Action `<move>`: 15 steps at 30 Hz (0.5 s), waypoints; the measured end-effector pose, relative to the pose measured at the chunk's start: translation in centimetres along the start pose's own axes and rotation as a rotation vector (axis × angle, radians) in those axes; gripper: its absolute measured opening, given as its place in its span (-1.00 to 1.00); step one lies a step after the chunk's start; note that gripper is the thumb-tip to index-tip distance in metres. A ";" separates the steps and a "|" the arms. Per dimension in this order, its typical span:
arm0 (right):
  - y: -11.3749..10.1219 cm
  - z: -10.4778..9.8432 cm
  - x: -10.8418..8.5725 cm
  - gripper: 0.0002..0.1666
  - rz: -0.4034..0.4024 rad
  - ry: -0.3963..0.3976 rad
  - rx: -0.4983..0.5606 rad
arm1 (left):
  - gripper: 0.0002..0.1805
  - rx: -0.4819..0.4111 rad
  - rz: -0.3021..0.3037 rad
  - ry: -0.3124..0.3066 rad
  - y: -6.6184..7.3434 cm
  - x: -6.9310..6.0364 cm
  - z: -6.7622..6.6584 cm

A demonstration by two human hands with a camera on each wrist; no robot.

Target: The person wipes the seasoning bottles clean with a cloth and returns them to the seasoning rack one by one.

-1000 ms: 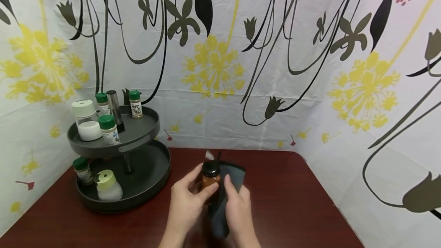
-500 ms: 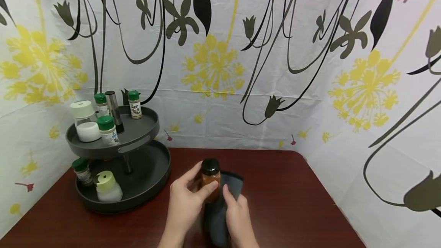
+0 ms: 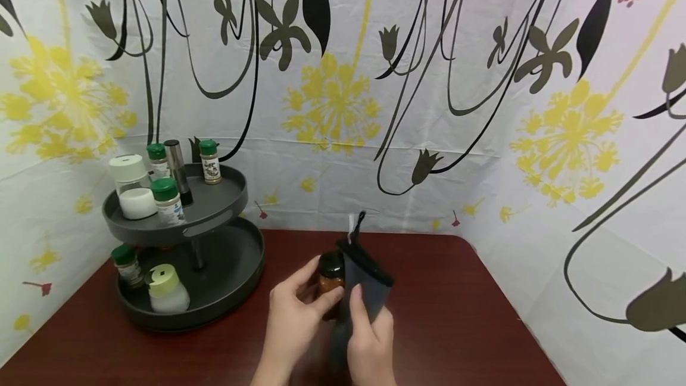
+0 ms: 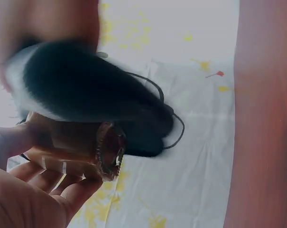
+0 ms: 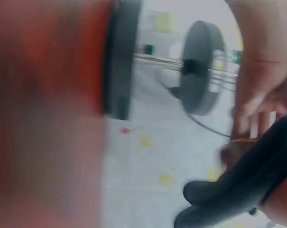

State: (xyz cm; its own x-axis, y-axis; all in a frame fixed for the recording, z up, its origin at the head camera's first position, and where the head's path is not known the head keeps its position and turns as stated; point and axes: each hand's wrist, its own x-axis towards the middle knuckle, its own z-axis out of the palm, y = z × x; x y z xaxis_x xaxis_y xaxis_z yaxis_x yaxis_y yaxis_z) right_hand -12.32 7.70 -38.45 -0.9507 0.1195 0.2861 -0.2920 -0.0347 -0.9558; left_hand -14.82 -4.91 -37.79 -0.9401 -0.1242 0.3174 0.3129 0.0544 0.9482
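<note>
My left hand (image 3: 295,317) holds a small glass jar (image 3: 330,283) of orange-brown contents with a black lid, fingers and thumb around its sides. The jar is off the table, tilted slightly. In my right hand (image 3: 371,338) is a folded blue-grey cloth (image 3: 370,282) with black edging, a hanging loop and a white tag; the thumb lies over it. The cloth is against the jar's right side. In the left wrist view the blurred cloth (image 4: 77,80) covers part of the jar (image 4: 67,142), whose glass base shows. The right wrist view shows the folded cloth (image 5: 238,185) near the left hand (image 5: 262,80).
A dark two-tier turntable (image 3: 246,302) stands on the left of the red-brown table (image 3: 455,314). Its top bears green-capped spice bottles (image 3: 168,201), a white-lidded jar (image 3: 133,189) and a silver cylinder (image 3: 178,171). Below are a yellow-lidded shaker (image 3: 168,290) and another green-capped bottle (image 3: 127,265). Flowered fabric (image 3: 332,195) hangs behind.
The cloth dipped beside the jar, then rose with my right hand; its edge and loop now stand above the lid. The jar has shifted slightly right and down.
</note>
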 end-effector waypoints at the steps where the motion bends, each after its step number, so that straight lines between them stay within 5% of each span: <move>1: 0.6 0.0 0.1 -0.46 0.047 -0.008 -0.006 | -0.35 0.009 -0.006 0.017 0.1 0.0 -0.1; 4: 1.7 -0.3 1.0 -0.42 0.204 -0.057 -0.014 | -0.33 0.022 -0.016 0.043 0.1 0.1 -0.3; 7: 0.8 -0.7 2.0 -0.36 0.249 -0.110 -0.039 | -0.32 0.010 -0.018 0.036 -0.1 0.2 -0.2; 12: -2.4 -0.5 1.8 -0.35 0.055 -0.069 -0.001 | -0.34 -0.025 -0.028 -0.043 -0.5 0.1 0.2; 15: -2.4 0.0 0.9 -0.41 -0.031 -0.014 -0.016 | -0.36 -0.030 -0.034 -0.058 -0.5 -0.1 0.1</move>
State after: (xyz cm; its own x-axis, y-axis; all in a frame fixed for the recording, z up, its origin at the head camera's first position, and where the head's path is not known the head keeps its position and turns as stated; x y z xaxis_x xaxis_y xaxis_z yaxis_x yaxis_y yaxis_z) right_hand -12.50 7.91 -35.86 -0.9427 0.1064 0.3162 -0.3196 -0.0154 -0.9474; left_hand -14.93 -4.83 -38.27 -0.9562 -0.0683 0.2846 0.2838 0.0212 0.9587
